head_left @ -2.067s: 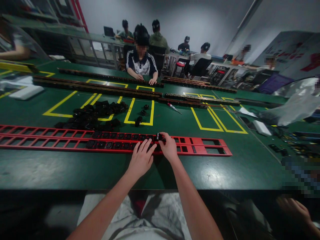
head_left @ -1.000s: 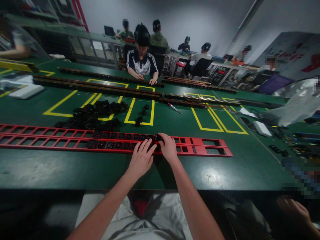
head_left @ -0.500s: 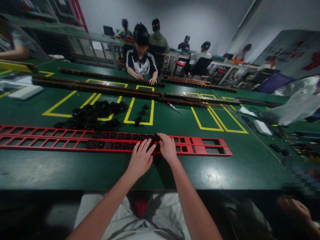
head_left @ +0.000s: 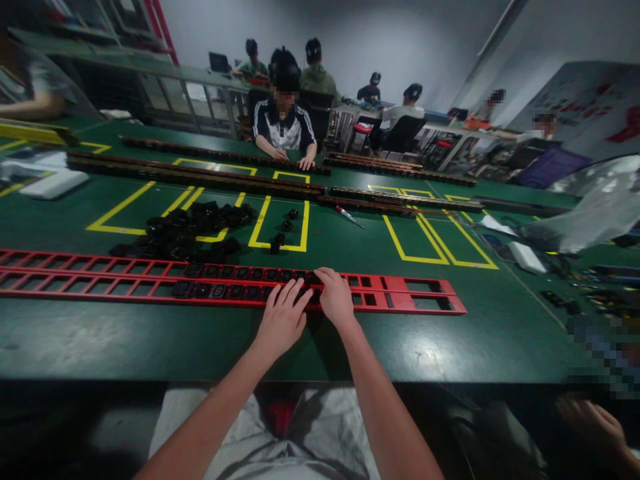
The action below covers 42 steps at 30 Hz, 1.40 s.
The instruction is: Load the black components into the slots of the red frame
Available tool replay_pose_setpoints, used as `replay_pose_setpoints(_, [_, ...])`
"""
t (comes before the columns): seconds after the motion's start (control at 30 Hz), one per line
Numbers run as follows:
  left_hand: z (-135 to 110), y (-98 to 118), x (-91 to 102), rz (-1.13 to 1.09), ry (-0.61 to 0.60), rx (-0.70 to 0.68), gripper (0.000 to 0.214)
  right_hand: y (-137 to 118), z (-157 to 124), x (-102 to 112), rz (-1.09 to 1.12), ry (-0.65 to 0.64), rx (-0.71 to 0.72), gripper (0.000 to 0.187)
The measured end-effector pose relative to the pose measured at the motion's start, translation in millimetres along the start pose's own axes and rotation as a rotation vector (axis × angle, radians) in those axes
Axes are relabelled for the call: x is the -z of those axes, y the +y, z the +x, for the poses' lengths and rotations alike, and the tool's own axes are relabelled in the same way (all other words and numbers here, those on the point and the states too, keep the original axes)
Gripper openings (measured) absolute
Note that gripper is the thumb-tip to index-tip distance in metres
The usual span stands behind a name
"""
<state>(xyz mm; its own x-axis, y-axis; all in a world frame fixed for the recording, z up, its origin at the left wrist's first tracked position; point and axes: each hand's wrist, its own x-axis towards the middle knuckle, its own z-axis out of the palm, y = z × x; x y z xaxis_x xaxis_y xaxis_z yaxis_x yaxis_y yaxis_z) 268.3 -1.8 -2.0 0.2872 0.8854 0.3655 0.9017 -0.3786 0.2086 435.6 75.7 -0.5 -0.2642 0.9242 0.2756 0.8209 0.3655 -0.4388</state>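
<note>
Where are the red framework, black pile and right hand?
Red framework point(head_left: 399, 299): head view, solid part toward right end.
Black pile point(head_left: 175, 231): head view, its middle.
Right hand point(head_left: 337, 299): head view, its back.

This seems to be a workshop, because one can see a long green table point(head_left: 410, 347) marked with yellow rectangles point(head_left: 307, 220), red rails point(head_left: 399, 301), a pile of small black parts point(head_left: 200, 223), and several people point(head_left: 320, 80) at other tables point(head_left: 185, 71) behind.
</note>
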Motion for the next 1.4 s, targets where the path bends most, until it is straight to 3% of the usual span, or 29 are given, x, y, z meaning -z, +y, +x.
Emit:
replay_pose_setpoints(0.43, [-0.3, -1.2, -1.9, -0.001, -0.004, -0.005, 0.053, -1.0, -3.4, 2.3, -0.001, 0.039, 0.083, 0.051])
replay_pose_setpoints(0.9, [-0.6, -2.2, -0.9, -0.008, -0.008, -0.003, 0.052, -9.1, -5.0, 4.3, -0.036, 0.039, 0.037, 0.047])
replay_pose_setpoints(1.4, [0.9, -1.0, -1.9, -0.012, 0.019, -0.002, 0.052, -7.8, -8.7, -0.2, -0.081, 0.124, 0.018, 0.041])
